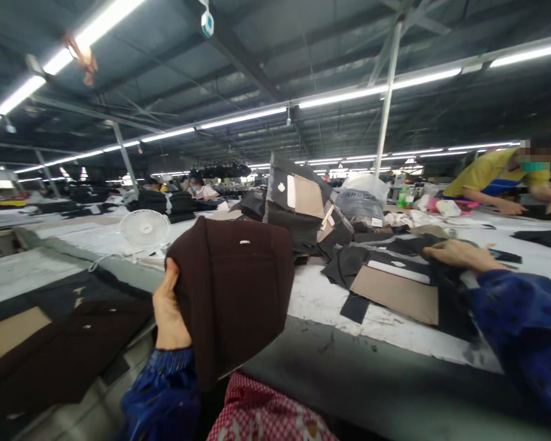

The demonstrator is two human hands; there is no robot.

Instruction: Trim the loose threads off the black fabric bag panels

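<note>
Head view shows a dark brown woven jacket panel [232,294], soft and with fine stripes, held up in front of the work table [316,300]. Its long axis stands nearly upright. The left hand [171,309] pinches its left edge and is the nearer hand to it. The hands are well apart: the right hand [463,254] lies flat on black cloth [445,275] on the table, just beside a tan interlining piece [395,294].

Matt brown cloth panel [229,294], probably wool, smooth tan card [393,295]
</note>
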